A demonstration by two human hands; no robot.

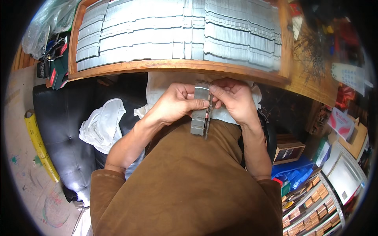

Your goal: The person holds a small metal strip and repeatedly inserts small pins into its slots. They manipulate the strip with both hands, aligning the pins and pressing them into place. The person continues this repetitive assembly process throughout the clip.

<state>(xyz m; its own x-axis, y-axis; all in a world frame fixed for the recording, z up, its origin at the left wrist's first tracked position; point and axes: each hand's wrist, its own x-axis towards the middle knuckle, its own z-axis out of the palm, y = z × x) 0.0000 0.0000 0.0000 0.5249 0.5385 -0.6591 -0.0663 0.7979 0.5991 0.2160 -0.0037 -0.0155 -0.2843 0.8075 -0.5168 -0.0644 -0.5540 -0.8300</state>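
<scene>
Just off the near edge of the wooden tray (177,65), the left hand (172,103), curled nearly closed, clamps a grey stack of thin plates (201,93), apparently to keep it together, while the right hand (237,101), thumb against bent fingers, pinches its right side, probably for steadiness.

- Left forearm (136,137) slants up and inward from a bent elbow (112,163); wrist (157,115) nearly straight;
- Left hand (177,101) closed in a grip, thumb (198,104) extended toward the right;
- Right forearm (258,147) rises almost upright;
- Right hand (236,98) bends inward, fingers curled, thumb (221,94) pointing up and left; the hands close together, apart
</scene>
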